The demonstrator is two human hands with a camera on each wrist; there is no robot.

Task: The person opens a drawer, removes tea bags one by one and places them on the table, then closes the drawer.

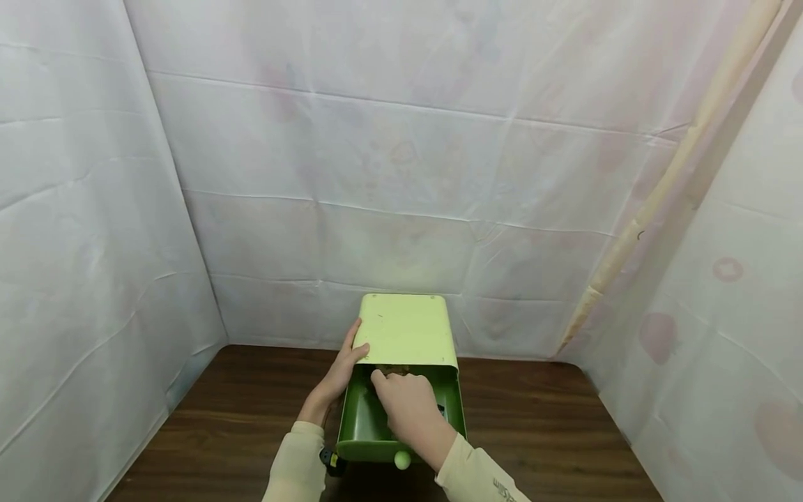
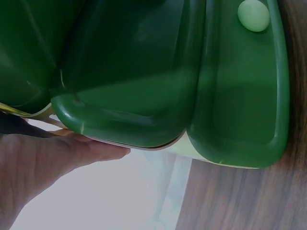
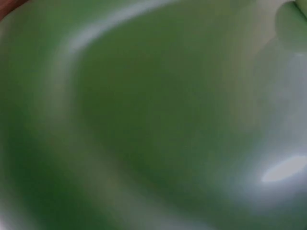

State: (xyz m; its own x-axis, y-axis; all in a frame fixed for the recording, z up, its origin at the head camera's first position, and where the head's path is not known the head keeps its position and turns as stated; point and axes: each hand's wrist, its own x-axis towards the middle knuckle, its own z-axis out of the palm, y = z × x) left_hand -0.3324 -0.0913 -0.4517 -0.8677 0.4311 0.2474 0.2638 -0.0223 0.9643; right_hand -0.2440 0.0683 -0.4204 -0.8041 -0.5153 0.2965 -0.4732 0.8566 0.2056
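Observation:
A small cabinet [image 1: 408, 328] with a pale yellow-green top stands against the back wall, its upper drawer [image 1: 366, 450] pulled out toward me. My left hand [image 1: 339, 371] rests on the cabinet's left side, thumb over the top edge and fingers along the wall. Into the drawer reaches my right hand [image 1: 410, 408], back of the hand up, fingers bent and partly hidden under the top's front edge. Something brownish [image 1: 394, 368] shows just behind those fingers; I cannot tell whether they hold it. In the left wrist view, another drawer front [image 2: 244, 96] carries a pale round knob [image 2: 253, 15].
The cabinet stands on a dark wood table [image 1: 533, 418]. White sheeting [image 1: 401, 174] surrounds the table at the back and both sides. A pale pole [image 1: 665, 188] slants down the back right corner. The right wrist view is filled by a blurred green drawer surface [image 3: 158, 105].

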